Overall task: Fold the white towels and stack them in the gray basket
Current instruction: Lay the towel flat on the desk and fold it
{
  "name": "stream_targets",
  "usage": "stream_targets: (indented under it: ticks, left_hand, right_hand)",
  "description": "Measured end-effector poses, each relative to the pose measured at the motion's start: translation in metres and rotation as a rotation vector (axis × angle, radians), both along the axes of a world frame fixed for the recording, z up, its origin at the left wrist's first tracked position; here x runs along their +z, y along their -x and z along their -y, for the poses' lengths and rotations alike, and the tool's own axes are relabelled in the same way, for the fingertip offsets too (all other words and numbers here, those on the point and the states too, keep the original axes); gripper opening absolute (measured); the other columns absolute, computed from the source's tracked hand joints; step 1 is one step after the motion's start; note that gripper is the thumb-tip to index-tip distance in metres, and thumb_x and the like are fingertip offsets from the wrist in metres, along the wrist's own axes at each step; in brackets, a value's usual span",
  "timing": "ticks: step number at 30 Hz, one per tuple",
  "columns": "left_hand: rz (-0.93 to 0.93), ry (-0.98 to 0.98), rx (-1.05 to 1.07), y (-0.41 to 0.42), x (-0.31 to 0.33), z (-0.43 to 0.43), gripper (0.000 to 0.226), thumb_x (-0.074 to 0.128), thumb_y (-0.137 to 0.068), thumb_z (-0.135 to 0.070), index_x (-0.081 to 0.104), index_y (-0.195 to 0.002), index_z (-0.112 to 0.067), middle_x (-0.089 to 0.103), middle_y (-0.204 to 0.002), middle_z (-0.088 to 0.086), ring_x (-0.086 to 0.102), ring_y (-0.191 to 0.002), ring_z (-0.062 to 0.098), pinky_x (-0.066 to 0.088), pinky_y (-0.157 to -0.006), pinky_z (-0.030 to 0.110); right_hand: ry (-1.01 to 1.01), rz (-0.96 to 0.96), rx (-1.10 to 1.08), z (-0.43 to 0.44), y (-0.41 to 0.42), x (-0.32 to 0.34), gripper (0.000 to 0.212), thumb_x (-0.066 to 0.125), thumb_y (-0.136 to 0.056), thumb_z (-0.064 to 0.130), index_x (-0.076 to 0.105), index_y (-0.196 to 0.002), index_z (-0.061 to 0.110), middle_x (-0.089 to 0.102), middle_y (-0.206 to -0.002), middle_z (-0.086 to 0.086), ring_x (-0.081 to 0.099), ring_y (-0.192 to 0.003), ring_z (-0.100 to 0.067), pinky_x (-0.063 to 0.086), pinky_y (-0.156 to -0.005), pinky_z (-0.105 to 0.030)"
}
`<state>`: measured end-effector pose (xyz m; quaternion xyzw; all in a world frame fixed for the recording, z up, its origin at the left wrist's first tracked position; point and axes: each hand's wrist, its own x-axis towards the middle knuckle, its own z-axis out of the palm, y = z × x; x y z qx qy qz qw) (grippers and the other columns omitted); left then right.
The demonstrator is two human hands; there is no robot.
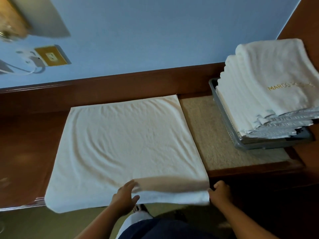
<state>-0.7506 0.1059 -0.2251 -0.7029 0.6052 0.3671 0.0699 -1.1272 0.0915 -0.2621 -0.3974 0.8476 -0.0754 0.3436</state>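
Note:
A white towel lies spread flat on the brown wooden desk, its near edge hanging slightly over the front. My left hand pinches that near edge around its middle, lifting a fold. My right hand grips the towel's near right corner. At the right stands the gray basket, holding a tall stack of folded white towels; the top one bears gold lettering.
A beige inset mat lies between the towel and the basket. A blue wall rises behind the desk, with a brass socket plate and a plugged-in white cable at the left. Below the desk edge is olive carpet and my legs.

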Motion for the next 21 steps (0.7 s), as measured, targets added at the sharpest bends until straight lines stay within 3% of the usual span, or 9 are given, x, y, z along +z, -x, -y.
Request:
stream_targets:
  ticks: [3,6,10,14,21]
  left_hand:
    - [0.036,0.019,0.062,-0.013,0.0,-0.002,0.057,0.055,-0.1,-0.044,0.033,-0.152,-0.037,0.023,-0.164,-0.015,0.032,-0.146,0.016,0.033,-0.116,0.045]
    - [0.072,0.024,0.131,-0.036,-0.002,-0.007,0.056,0.051,-0.101,-0.047,0.032,-0.152,-0.038,0.016,-0.166,-0.014,0.026,-0.148,0.018,0.033,-0.117,0.047]
    - [0.139,0.024,0.283,-0.093,-0.002,-0.012,0.059,0.043,-0.102,-0.052,0.029,-0.155,-0.033,0.013,-0.167,-0.012,0.021,-0.151,0.019,0.033,-0.116,0.047]
    - [0.178,0.008,0.452,-0.168,-0.002,-0.014,0.057,0.041,-0.102,-0.051,0.032,-0.154,-0.032,0.015,-0.167,-0.011,0.026,-0.148,0.022,0.036,-0.112,0.05]
    - [0.222,0.01,0.686,-0.27,-0.007,-0.014,0.057,0.042,-0.101,-0.05,0.03,-0.154,-0.03,0.013,-0.167,-0.006,0.029,-0.144,0.029,0.035,-0.109,0.051]
  right_hand:
    - [0.054,-0.021,0.061,0.01,-0.011,0.006,0.027,0.076,-0.085,0.014,0.053,-0.099,0.016,0.05,-0.117,-0.012,0.058,-0.095,-0.027,0.053,-0.084,-0.041]
    - [0.054,-0.042,0.203,0.023,-0.033,0.013,0.024,0.072,-0.086,0.017,0.053,-0.099,0.022,0.046,-0.117,-0.007,0.058,-0.1,-0.026,0.054,-0.09,-0.043]
    - [0.055,-0.16,0.42,0.04,-0.076,0.015,0.026,0.065,-0.091,0.028,0.058,-0.116,0.029,0.049,-0.127,-0.001,0.057,-0.11,-0.019,0.049,-0.093,-0.033]
    - [0.017,-0.112,0.551,0.053,-0.129,0.016,0.035,0.062,-0.094,0.031,0.056,-0.129,0.028,0.048,-0.133,0.0,0.057,-0.111,-0.018,0.048,-0.094,-0.031]
    - [-0.015,-0.117,0.715,0.072,-0.229,0.018,0.041,0.062,-0.092,0.029,0.056,-0.132,0.029,0.045,-0.133,0.0,0.055,-0.12,-0.02,0.044,-0.098,-0.029]
